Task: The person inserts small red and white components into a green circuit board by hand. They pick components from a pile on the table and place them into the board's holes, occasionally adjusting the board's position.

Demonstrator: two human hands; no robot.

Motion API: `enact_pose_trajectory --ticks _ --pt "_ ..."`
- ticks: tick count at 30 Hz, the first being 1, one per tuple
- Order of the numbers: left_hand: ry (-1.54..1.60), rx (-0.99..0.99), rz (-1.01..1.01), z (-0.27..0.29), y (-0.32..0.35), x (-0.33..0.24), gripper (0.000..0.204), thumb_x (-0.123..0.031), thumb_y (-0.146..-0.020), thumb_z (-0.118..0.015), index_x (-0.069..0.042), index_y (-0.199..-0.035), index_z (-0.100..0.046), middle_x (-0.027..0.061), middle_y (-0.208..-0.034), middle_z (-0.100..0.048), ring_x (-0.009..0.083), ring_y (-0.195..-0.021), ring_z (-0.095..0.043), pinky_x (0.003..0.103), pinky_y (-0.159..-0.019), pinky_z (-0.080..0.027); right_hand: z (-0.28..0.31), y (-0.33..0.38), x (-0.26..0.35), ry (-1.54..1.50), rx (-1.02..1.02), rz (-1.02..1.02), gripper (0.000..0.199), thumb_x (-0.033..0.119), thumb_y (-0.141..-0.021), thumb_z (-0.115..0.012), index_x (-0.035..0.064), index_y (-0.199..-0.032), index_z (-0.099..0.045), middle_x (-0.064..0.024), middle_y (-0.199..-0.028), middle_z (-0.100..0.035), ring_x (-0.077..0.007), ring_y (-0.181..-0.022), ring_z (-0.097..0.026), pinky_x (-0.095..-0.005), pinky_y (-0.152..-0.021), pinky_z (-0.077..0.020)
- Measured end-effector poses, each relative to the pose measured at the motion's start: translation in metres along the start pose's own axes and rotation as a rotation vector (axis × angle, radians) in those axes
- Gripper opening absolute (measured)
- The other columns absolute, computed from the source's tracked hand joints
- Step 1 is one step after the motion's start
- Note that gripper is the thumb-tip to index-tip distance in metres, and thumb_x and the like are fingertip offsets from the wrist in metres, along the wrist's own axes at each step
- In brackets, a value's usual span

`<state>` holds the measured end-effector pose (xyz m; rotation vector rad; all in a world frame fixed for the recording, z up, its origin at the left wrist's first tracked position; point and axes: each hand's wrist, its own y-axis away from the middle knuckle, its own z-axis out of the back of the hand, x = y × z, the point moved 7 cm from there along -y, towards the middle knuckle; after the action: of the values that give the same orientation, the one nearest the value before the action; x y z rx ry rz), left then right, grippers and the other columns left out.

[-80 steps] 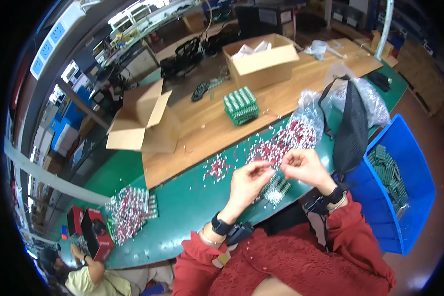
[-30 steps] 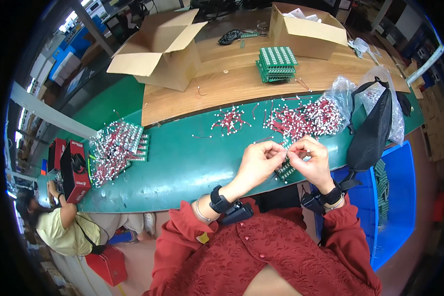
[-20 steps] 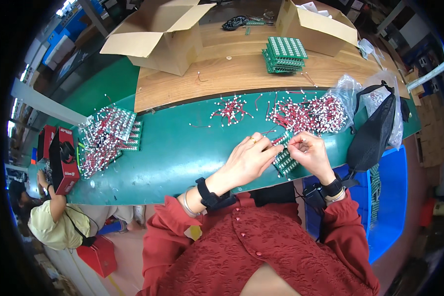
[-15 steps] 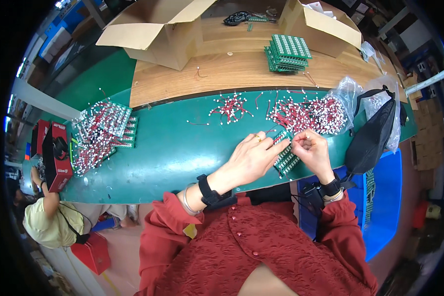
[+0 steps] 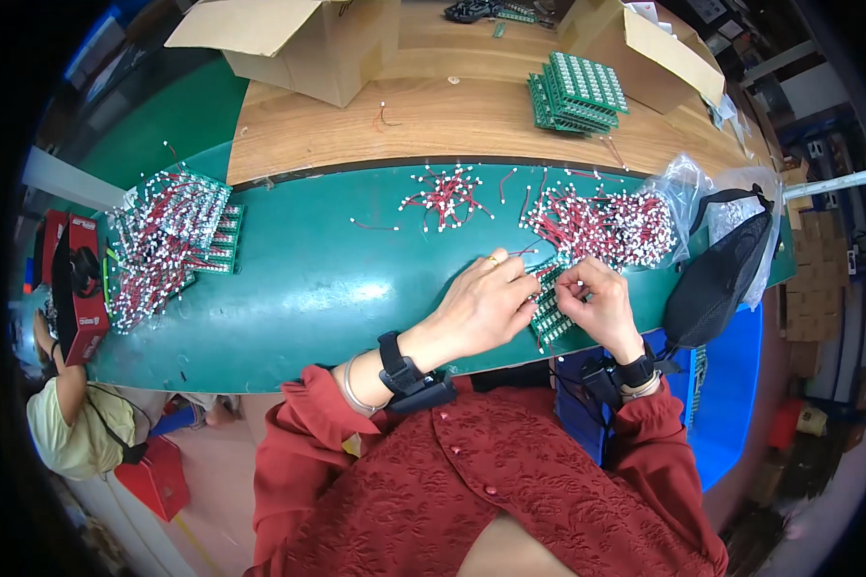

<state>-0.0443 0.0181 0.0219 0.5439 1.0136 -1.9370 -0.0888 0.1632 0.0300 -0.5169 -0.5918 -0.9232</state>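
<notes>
A green circuit board [image 5: 549, 318] with rows of white connectors lies near the front edge of the bench, between my two hands. My left hand [image 5: 486, 304] is closed, its bent fingers gripping the board's left side; the fingertips are partly hidden. Over the board's right side, my right hand [image 5: 598, 306] pinches a short wire lead, whose small white plug [image 5: 580, 285] shows at the fingertips. Just beyond the board lies a large heap of red and black wire leads [image 5: 587, 223] with white plugs. A smaller wire pile [image 5: 447, 197] sits to its left.
Wired boards [image 5: 173, 240] are heaped at the left of the green bench [image 5: 356, 317]. A stack of boards [image 5: 577, 91] and cardboard boxes [image 5: 308, 58] stand on the wooden surface behind. A black mesh pouch [image 5: 722, 279] lies right. A co-worker [image 5: 77, 428] sits far left.
My right hand has lowered its pinched fingers toward the board. My left hand's fingers, stretched over the board before, are now bent at its left side. The whole view has shifted slightly.
</notes>
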Motion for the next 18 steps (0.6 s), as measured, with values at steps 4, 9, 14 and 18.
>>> enact_pose_trajectory --ticks 4,9,14,18 --pt "0.031 -0.044 -0.034 0.001 0.000 -0.002 0.018 -0.009 -0.073 -0.070 -0.006 -0.088 -0.062 0.0067 -0.082 -0.052 0.0266 -0.079 -0.052 0.037 -0.070 -0.046 0.000 -0.002 0.005 0.044 0.003 -0.006 0.008 -0.002 -0.072 -0.066 0.0021 -0.076 -0.062 -0.0045 -0.071 -0.056 -0.0138 -0.057 -0.059 -0.0256 -0.052 -0.0489" --pt "0.059 -0.078 -0.024 0.001 0.001 0.001 0.015 -0.009 -0.073 -0.069 -0.006 -0.085 -0.060 0.0076 -0.080 -0.052 0.0269 -0.078 -0.052 0.036 -0.068 -0.046 -0.001 -0.005 0.008 0.077 0.025 0.018 0.009 -0.002 -0.069 -0.067 0.0027 -0.075 -0.061 -0.0042 -0.069 -0.056 -0.0143 -0.056 -0.058 -0.0266 -0.052 -0.0479" --pt "0.063 -0.067 0.012 0.002 0.001 0.003 0.014 -0.010 -0.074 -0.069 -0.005 -0.084 -0.061 0.0077 -0.080 -0.053 0.0272 -0.078 -0.052 0.037 -0.070 -0.046 -0.003 -0.011 0.014 0.189 0.095 0.016 0.008 -0.001 -0.069 -0.065 0.0032 -0.074 -0.060 -0.0069 -0.067 -0.054 -0.0201 -0.055 -0.058 -0.0314 -0.052 -0.0478" --pt "0.077 -0.068 0.021 0.000 0.002 0.004 0.013 -0.010 -0.074 -0.069 -0.005 -0.084 -0.061 0.0078 -0.080 -0.053 0.0274 -0.078 -0.052 0.037 -0.071 -0.046 -0.004 -0.013 0.020 0.241 0.135 -0.009 0.007 0.002 -0.071 -0.064 0.0041 -0.075 -0.059 -0.0102 -0.069 -0.054 -0.0254 -0.057 -0.059 -0.0373 -0.053 -0.0483"
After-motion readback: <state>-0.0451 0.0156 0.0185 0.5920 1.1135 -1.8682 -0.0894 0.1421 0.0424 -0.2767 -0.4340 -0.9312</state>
